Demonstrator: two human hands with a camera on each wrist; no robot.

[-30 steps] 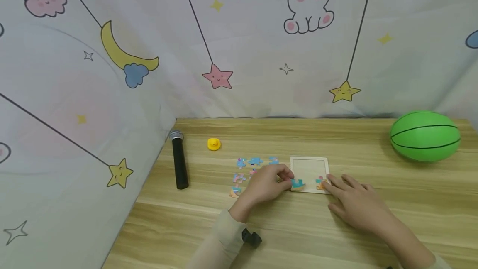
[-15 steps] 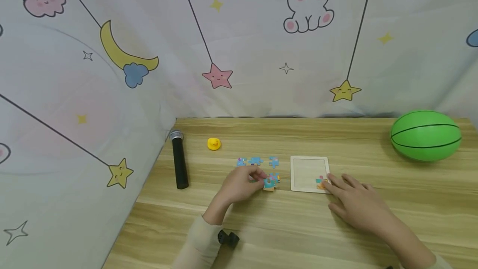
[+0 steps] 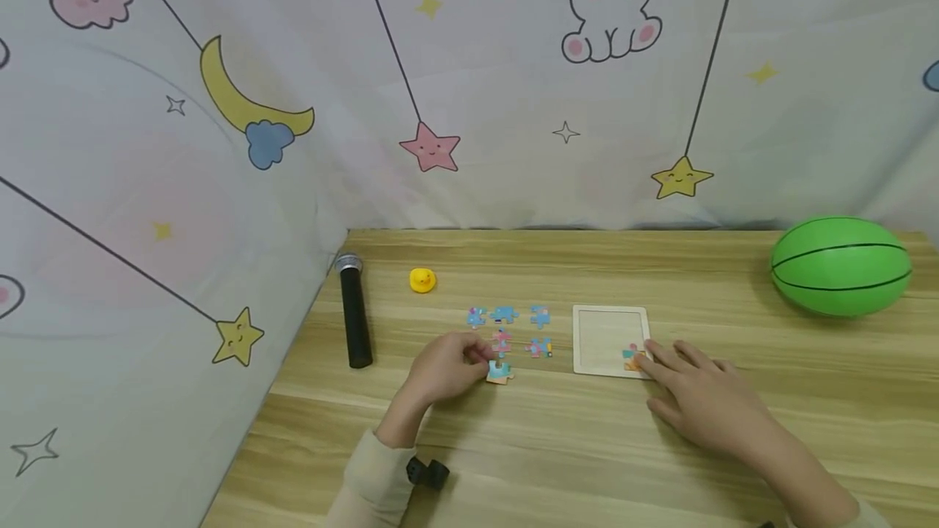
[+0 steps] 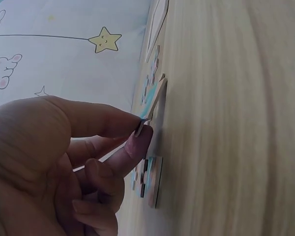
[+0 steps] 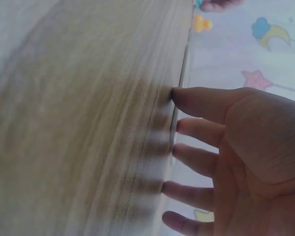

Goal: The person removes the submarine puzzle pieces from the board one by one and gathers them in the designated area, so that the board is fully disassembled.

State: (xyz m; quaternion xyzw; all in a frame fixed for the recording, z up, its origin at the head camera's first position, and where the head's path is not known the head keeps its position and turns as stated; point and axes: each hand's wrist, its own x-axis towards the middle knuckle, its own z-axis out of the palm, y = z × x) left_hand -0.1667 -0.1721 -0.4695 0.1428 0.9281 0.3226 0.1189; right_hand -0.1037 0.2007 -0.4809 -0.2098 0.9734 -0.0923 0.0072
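Observation:
My left hand (image 3: 449,367) pinches a blue-and-tan jigsaw puzzle piece (image 3: 500,374) between thumb and finger, just left of the tray. In the left wrist view that puzzle piece (image 4: 158,98) is tilted, one edge near the tabletop. To the right, a square wooden puzzle tray (image 3: 607,336) lies flat. A teal-and-orange puzzle piece (image 3: 632,360) sits in its lower right corner. My right hand (image 3: 700,389) is spread, its fingertips resting on the tray's right edge and by that corner piece. Loose puzzle pieces (image 3: 504,314) lie above the left hand, which may hide others.
A black microphone (image 3: 355,316) lies at the table's left edge. Near it sits a yellow rubber duck (image 3: 421,280). At the back right is a green ball (image 3: 840,266). A printed cloth (image 3: 499,88) hangs behind the wooden table (image 3: 557,446).
My left hand has carried the blue-and-tan puzzle piece leftward out of the tray, past the loose pieces. The right hand has stayed at the tray's right edge.

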